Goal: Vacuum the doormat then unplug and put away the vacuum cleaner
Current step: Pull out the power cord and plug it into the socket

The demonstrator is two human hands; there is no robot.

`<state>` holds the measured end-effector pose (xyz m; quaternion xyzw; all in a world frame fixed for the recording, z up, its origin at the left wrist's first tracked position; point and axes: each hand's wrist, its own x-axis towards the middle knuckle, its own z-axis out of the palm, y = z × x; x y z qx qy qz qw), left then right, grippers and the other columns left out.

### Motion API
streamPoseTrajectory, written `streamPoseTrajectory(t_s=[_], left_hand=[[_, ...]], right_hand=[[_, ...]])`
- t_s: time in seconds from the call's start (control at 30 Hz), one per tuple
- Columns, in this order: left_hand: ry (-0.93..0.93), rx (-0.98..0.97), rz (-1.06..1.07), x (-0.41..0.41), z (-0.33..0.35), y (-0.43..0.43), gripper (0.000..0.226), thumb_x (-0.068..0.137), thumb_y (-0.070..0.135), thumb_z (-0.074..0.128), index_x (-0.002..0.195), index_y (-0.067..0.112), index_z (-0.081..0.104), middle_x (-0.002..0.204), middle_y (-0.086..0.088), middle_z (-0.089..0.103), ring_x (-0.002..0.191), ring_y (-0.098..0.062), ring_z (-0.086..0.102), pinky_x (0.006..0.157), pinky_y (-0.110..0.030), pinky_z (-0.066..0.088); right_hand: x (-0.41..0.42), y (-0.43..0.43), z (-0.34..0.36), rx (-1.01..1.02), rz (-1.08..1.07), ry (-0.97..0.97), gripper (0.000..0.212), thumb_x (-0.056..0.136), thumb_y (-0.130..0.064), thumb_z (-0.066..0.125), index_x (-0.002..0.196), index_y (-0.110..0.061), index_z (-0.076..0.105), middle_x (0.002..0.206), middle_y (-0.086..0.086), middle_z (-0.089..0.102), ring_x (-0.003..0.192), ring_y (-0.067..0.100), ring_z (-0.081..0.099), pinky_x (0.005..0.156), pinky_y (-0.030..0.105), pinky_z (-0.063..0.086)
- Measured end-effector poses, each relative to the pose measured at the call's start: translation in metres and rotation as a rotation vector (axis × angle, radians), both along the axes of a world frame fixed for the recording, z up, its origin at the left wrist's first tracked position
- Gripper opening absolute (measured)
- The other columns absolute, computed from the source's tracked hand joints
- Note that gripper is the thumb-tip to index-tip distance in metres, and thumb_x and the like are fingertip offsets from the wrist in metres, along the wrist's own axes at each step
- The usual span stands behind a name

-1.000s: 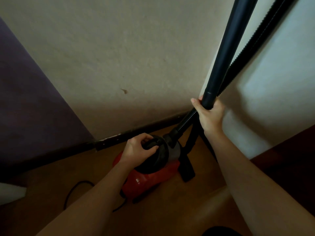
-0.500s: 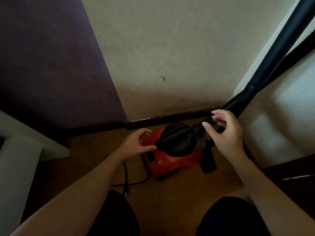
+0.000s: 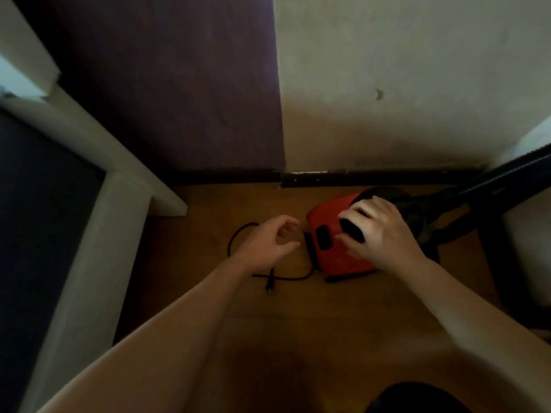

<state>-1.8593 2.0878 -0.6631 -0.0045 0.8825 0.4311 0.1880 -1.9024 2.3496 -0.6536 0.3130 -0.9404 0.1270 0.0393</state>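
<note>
Down low: red vacuum (image 3: pixel 343 257) on the floor (image 3: pixel 283 323) beside the skirting (image 3: pixel 372 175). Right hand (image 3: pixel 378 234) spread flat on its top, gripping nothing. Left hand (image 3: pixel 268 244) loosely curled, empty, above the cord (image 3: pixel 293 277); plug (image 3: pixel 270 284) lying loose on the floor.

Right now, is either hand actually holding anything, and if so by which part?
The right hand lies spread on top of the red vacuum cleaner, pressing rather than gripping. The left hand is open above the cord, holding nothing.
</note>
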Motion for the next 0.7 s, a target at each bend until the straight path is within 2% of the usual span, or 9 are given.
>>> streamPoseTrajectory(t_s=[0.13, 0.27, 0.37, 0.43, 0.53, 0.7], left_hand=[[0.047, 0.105, 0.027, 0.004, -0.047, -0.004, 0.037, 0.09, 0.025, 0.069, 0.124, 0.034, 0.055, 0.124, 0.011, 0.06, 0.112, -0.005, 0.056, 0.089, -0.025, 0.046], [0.13, 0.214, 0.083, 0.005, -0.07, -0.001, 0.033, 0.089, 0.026, 0.07, 0.118, 0.034, 0.057, 0.121, 0.012, 0.061, 0.109, -0.006, 0.059, 0.09, -0.028, 0.049], [0.152, 0.227, 0.141, 0.011, -0.074, 0.004, 0.037, 0.085, 0.029, 0.073, 0.12, 0.03, 0.059, 0.119, 0.011, 0.061, 0.107, -0.007, 0.059, 0.09, -0.031, 0.051], [0.165, 0.204, 0.156, 0.019, -0.075, 0.008, 0.042, 0.083, 0.03, 0.075, 0.122, 0.027, 0.058, 0.12, 0.008, 0.061, 0.108, -0.008, 0.058, 0.092, -0.032, 0.051], [0.165, 0.186, 0.161, 0.033, -0.082, 0.009, 0.049, 0.082, 0.026, 0.077, 0.126, 0.022, 0.058, 0.121, 0.004, 0.059, 0.11, -0.01, 0.056, 0.097, -0.033, 0.05], [0.117, 0.239, 0.211, 0.039, -0.102, 0.014, 0.06, 0.075, 0.031, 0.077, 0.13, 0.024, 0.056, 0.12, 0.007, 0.053, 0.116, -0.013, 0.053, 0.102, -0.037, 0.047]], right_hand=[[-0.01, -0.01, -0.014, 0.16, -0.058, 0.103, 0.041, 0.091, -0.046, 0.065, 0.118, -0.015, 0.069, 0.117, 0.01, 0.06, 0.102, 0.03, 0.063, 0.099, 0.048, 0.043], [-0.008, -0.019, -0.02, 0.322, -0.13, 0.142, 0.04, 0.096, -0.052, 0.052, 0.106, -0.019, 0.072, 0.098, 0.003, 0.069, 0.097, 0.029, 0.062, 0.095, 0.044, 0.04], [-0.006, -0.026, -0.005, 0.404, -0.121, -0.03, 0.044, 0.097, -0.055, 0.046, 0.118, -0.023, 0.067, 0.109, 0.001, 0.066, 0.107, 0.028, 0.059, 0.101, 0.043, 0.037], [-0.011, -0.026, 0.012, 0.465, -0.102, -0.1, 0.045, 0.098, -0.055, 0.049, 0.129, -0.025, 0.06, 0.12, 0.002, 0.06, 0.116, 0.027, 0.055, 0.099, 0.042, 0.039], [-0.018, -0.025, 0.037, 0.512, -0.088, -0.124, 0.047, 0.096, -0.055, 0.053, 0.131, -0.024, 0.057, 0.119, 0.004, 0.058, 0.117, 0.029, 0.054, 0.09, 0.041, 0.044], [-0.019, -0.014, 0.045, 0.518, -0.056, -0.16, 0.05, 0.095, -0.057, 0.055, 0.135, -0.027, 0.054, 0.12, 0.002, 0.057, 0.117, 0.028, 0.056, 0.09, 0.042, 0.046]])
